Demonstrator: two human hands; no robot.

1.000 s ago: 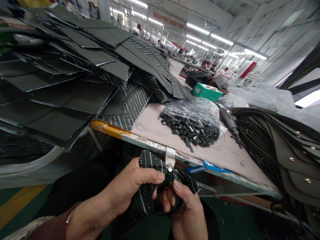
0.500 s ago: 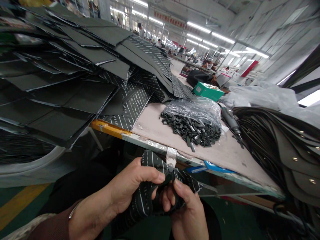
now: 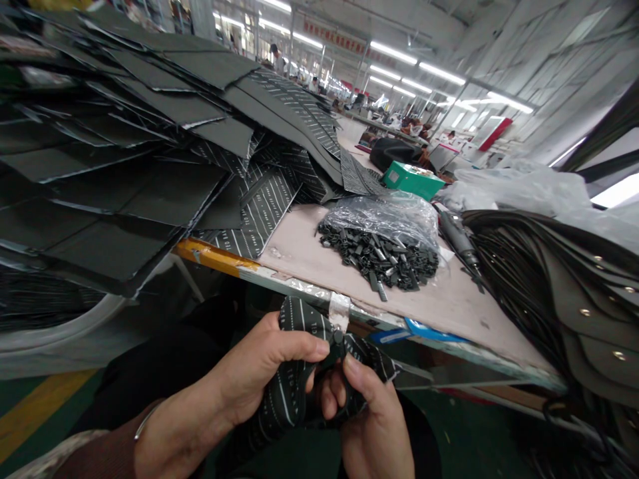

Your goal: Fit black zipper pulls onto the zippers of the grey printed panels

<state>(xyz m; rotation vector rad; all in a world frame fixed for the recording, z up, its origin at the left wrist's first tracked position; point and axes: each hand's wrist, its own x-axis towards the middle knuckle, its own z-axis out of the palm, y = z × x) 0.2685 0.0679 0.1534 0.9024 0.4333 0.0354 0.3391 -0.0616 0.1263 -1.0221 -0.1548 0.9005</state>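
Note:
My left hand (image 3: pixel 264 362) pinches a dark fabric piece (image 3: pixel 287 392) printed with white lines and lettering, thumb on top. On the right, my right hand (image 3: pixel 372 406) grips the same piece with thumb and curled fingers. Between the two thumbs, a small dark round part (image 3: pixel 338 336) shows at the table edge, just below a strip of clear tape (image 3: pixel 339 311). The fabric's underside and some fingertips are hidden. Beyond the hands, a clear plastic bag (image 3: pixel 382 213) lies open with many small black and metallic pieces (image 3: pixel 384 259) spilling from it.
Stacked dark panels (image 3: pixel 134 186) cover the left. The table (image 3: pixel 294 239) holds a green box (image 3: pixel 413 179) and a grey tool (image 3: pixel 459 239). Dark straps and flaps with studs (image 3: pixel 574 286) hang at the right. A blue item (image 3: pixel 424 330) sits at the edge. People are in the distance.
The view has shifted slightly, so the table and stacks appear a little further left. Both hands keep their hold on the fabric, and the small round part now looks darker.

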